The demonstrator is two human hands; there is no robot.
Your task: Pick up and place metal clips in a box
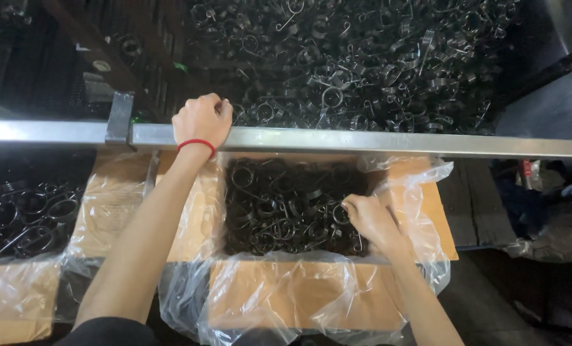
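Hands divide the work at a packing bench: left hand [202, 120] closes around the steel rail [363, 140], apparently for support, while right hand [368, 218] pinches dark wire springs [279, 202] inside the plastic-lined cardboard box [299, 291] below a heaped bin [363, 64].

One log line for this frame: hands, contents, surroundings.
left hand: on rail | right hand: in lined box, touching springs | beyond rail: loose spring pile

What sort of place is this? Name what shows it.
Probably a factory packing station: a big pile of springs behind a metal rail, and a plastic-lined carton of springs where the right hand works.
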